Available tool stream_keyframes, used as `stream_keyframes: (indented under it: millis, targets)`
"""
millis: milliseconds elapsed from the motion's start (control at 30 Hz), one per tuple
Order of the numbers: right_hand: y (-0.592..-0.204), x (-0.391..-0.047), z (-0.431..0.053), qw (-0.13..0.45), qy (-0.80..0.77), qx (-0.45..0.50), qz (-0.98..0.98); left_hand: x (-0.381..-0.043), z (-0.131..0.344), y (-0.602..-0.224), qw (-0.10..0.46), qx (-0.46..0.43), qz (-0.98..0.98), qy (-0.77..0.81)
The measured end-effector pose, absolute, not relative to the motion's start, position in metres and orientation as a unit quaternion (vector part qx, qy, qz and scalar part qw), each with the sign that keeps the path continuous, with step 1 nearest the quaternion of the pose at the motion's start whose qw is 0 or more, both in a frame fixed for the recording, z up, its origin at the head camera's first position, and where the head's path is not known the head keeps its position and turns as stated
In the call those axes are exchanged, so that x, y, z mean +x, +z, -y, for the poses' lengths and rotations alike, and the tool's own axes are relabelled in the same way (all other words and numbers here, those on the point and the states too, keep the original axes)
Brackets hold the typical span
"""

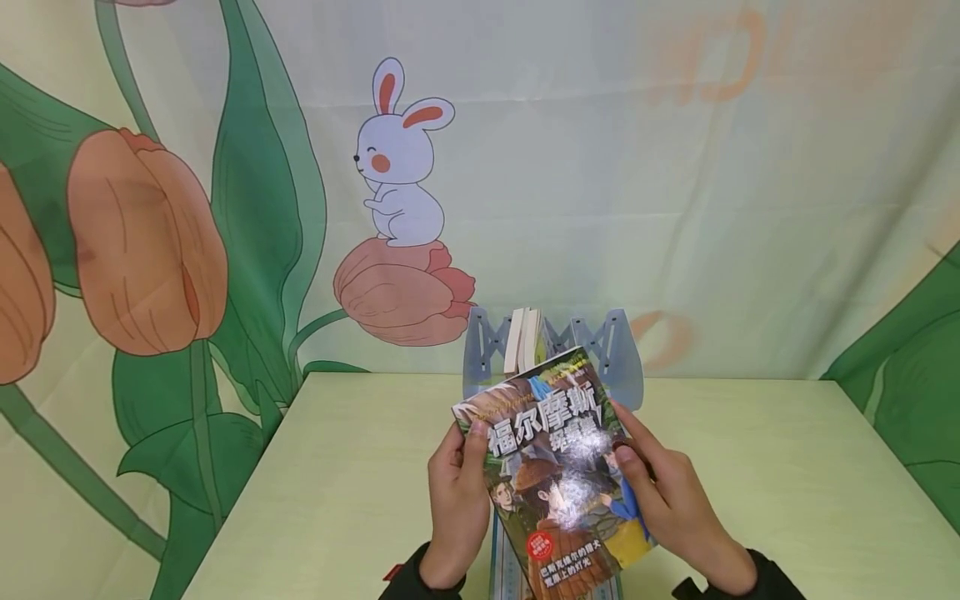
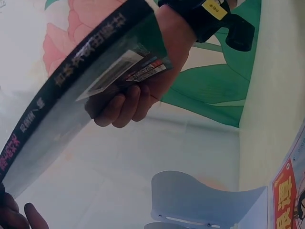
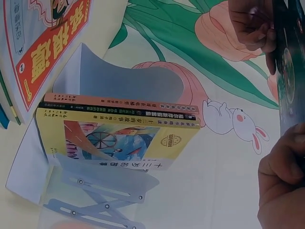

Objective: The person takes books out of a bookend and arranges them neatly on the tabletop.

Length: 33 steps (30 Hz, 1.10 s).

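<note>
A glossy paperback book [image 1: 525, 500] with large white Chinese characters and illustrated figures is held up, tilted, its front cover facing the head camera. My left hand [image 1: 459, 492] grips its left edge, thumb on the cover and fingers behind. Along the opposite edge, my right hand [image 1: 678, 492] pinches the book, thumb at the front. The left wrist view shows its dark spine [image 2: 90, 45] and back cover, with curled fingers against the back. Below the held book lie more books [image 3: 47, 52], the top one with a red title panel, mostly hidden in the head view.
Behind the held book stands a blue-grey folding book rack [image 1: 626, 358] with crisscross slats. Three upright books [image 3: 119, 133], with pink, black and yellow spines, stand in it. The pale table [image 1: 360, 467] meets a printed curtain [image 1: 555, 167] with tulips and a rabbit.
</note>
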State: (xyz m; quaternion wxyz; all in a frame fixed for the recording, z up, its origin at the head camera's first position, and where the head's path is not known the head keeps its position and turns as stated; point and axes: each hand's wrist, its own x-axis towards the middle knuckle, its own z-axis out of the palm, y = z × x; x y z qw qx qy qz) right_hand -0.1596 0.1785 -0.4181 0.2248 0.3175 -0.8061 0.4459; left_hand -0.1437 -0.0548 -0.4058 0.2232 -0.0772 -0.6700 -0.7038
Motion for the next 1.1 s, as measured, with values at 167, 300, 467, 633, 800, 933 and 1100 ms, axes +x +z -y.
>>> stream_keyframes:
  millis: [167, 300, 467, 633, 800, 933, 1100]
  targets:
    - [-0.420, -0.155, -0.178, 0.231, 0.460, 0.302, 0.802, -0.140, 0.057, -0.406, 0.160, -0.052, 0.674, -0.719]
    - [-0.423, -0.154, -0.176, 0.245, 0.466, 0.293, 0.798, -0.138, 0.056, -0.406, 0.132, -0.050, 0.669, -0.730]
    - [-0.428, -0.155, -0.174, 0.283, 0.473, 0.283, 0.785, -0.132, 0.056, -0.409, 0.152, -0.049, 0.689, -0.707]
    - [-0.431, -0.156, -0.174, 0.300, 0.479, 0.273, 0.779, -0.127, 0.055, -0.415, 0.142, -0.040, 0.695, -0.704]
    - [-0.430, -0.156, -0.175, 0.301, 0.493, 0.263, 0.773, -0.122, 0.055, -0.423, 0.115, -0.034, 0.705, -0.699]
    - [-0.430, -0.156, -0.175, 0.299, 0.503, 0.255, 0.770, -0.120, 0.054, -0.430, 0.088, -0.044, 0.710, -0.698]
    - [-0.431, -0.157, -0.175, 0.302, 0.498, 0.243, 0.776, -0.117, 0.051, -0.435, 0.096, -0.067, 0.725, -0.679]
